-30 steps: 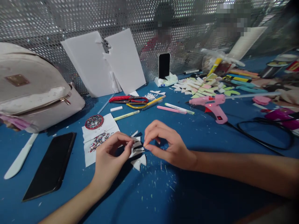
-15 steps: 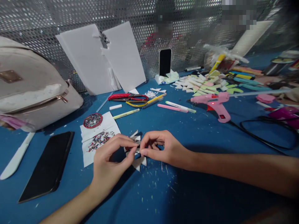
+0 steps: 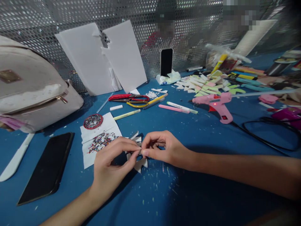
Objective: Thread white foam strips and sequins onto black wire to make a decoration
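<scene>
My left hand (image 3: 115, 160) and my right hand (image 3: 166, 147) meet fingertip to fingertip over the blue tabletop. Each is closed in a pinch, thumb against fingers. Whatever lies between the tips is too small and covered to make out. Just below and behind the fingertips are white cut pieces (image 3: 141, 164), partly hidden by my hands. Left of my left hand, a creased white paper (image 3: 88, 161) carries a scatter of multicoloured sequins (image 3: 101, 142). A round red-rimmed lid (image 3: 93, 121) full of sequins rests on the paper's upper part.
A pink glue gun (image 3: 219, 105) with a lit red light lies at right, its black cable (image 3: 258, 138) trailing. Red-handled scissors (image 3: 127, 98), markers (image 3: 174, 108) and a heap of cut strips (image 3: 207, 83) lie behind. A phone (image 3: 47, 169), white knife (image 3: 17, 157) and backpack (image 3: 35, 91) are left.
My left fingertips have shifted slightly right and now press up against my right fingertips. The other things on the table have stayed where they were.
</scene>
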Available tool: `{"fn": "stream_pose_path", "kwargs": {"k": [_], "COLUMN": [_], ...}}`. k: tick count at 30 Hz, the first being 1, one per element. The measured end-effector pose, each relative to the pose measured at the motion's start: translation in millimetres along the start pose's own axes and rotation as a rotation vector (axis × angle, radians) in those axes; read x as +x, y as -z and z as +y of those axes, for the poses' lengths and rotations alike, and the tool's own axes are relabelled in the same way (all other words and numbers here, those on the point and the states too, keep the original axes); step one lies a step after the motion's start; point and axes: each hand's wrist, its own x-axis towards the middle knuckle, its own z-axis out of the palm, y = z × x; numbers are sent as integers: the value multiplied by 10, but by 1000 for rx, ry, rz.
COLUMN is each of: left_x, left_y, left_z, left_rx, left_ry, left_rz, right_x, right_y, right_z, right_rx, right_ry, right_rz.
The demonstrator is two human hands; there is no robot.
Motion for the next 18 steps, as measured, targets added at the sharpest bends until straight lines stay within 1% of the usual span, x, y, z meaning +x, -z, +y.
{"fn": "stream_pose_path", "kwargs": {"k": [18], "left_x": [-11], "left_y": [11], "left_z": [-15], "left_rx": [-7], "left_ry": [-13], "left_rz": [6], "right_x": [-12], "right_y": [-2], "right_z": [-24], "right_rx": [9], "right_ry": [-36], "right_rz": [-6]}}
